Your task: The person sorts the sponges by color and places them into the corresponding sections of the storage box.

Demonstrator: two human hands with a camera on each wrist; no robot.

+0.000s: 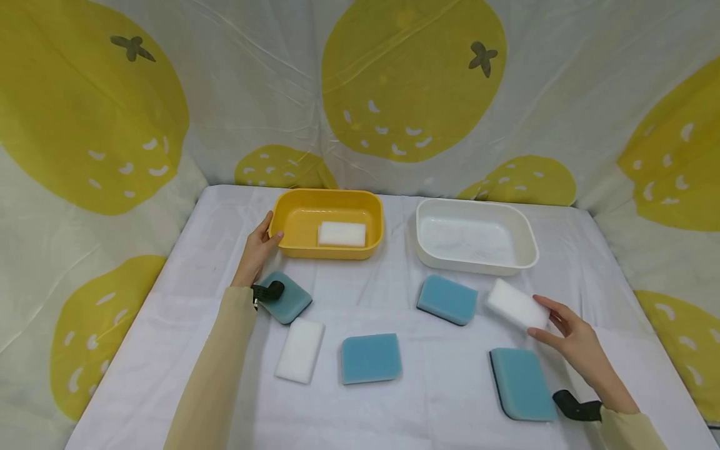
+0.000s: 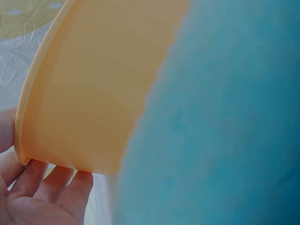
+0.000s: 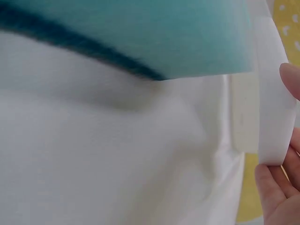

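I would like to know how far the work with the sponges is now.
Looks done: one white sponge lies in the yellow tray, whose edge the left hand grips. In hand: the right hand holds a second white sponge. Probably left: a third white sponge and four blue sponges, lying outside both the yellow tray and the white tray.

Yellow tub (image 1: 296, 219) upright, left; white block (image 1: 514, 303) (pinched at end) diagonal, right.
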